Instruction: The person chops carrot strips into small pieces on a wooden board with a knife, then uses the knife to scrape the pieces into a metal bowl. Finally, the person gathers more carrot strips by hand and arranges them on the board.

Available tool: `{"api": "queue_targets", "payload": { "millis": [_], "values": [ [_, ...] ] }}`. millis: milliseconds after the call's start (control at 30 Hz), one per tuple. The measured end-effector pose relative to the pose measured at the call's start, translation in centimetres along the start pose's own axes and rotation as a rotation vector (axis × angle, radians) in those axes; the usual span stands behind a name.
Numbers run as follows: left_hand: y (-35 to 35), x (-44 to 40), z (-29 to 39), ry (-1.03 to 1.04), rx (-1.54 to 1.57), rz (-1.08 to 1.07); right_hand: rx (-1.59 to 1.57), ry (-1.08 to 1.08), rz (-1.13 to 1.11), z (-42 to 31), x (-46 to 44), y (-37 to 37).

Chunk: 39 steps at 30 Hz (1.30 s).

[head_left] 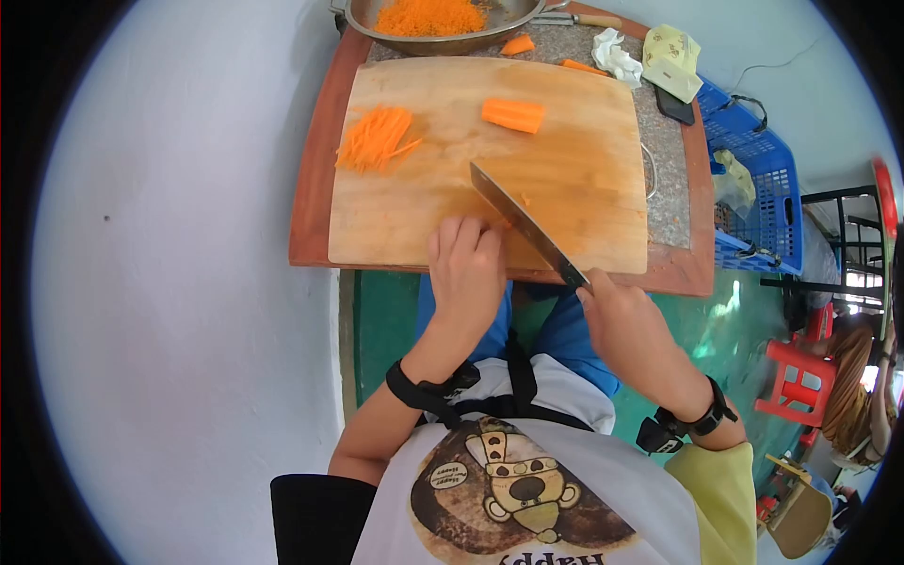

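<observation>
A large knife [527, 223] lies slanted over the wooden cutting board [433, 85], its handle in my right hand [626, 325]. My left hand [468, 268] rests at the board's near edge, left of the blade, with its fingers bent and close together; whether anything is under the fingertips is hidden. A pile of carrot strips [375, 138] sits on the board's left side. Farther back, right of the middle, lies a cut carrot piece [513, 115]. Small orange bits are near the blade.
Behind the board stands a metal pan [443, 44] of shredded carrot. Tissue [617, 58], a phone [674, 106] and a yellow packet [671, 56] lie at the back right. Right of the table are a blue basket [786, 202], a red stool [799, 381] and another person.
</observation>
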<state>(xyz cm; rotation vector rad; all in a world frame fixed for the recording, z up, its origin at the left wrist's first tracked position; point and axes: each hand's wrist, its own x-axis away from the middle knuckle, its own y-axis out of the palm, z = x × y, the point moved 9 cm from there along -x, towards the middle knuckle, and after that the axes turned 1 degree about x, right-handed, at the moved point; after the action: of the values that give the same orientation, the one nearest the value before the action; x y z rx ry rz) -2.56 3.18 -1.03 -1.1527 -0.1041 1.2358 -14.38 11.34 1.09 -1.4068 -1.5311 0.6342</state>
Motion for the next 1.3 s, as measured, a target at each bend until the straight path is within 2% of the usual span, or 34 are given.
{"api": "queue_targets", "payload": {
  "millis": [200, 367, 800, 1067, 1300],
  "values": [
    [-0.2, 0.6, 0.4, 0.034, -0.085, 0.005, -0.065, -0.018, 0.077, 0.0, 0.6, -1.1],
    [-0.3, 0.9, -0.8, -0.046, 0.104, 0.064, -0.085, 0.011, 0.032, 0.2, 1.0, -1.2],
    [-0.9, 0.7, -0.9, -0.097, 0.017, 0.046, -0.057, 0.015, -0.032, 0.0, 1.1, -0.6],
    [-0.5, 1.0, -2.1, -0.171, 0.148, 0.045, 0.024, -0.007, -0.029, 0.0, 0.8, 0.1],
    [-0.7, 0.9, -1.0, -0.096, 0.081, 0.019, -0.001, -0.037, 0.015, -0.8, 0.2, -0.2]
  ]
}}
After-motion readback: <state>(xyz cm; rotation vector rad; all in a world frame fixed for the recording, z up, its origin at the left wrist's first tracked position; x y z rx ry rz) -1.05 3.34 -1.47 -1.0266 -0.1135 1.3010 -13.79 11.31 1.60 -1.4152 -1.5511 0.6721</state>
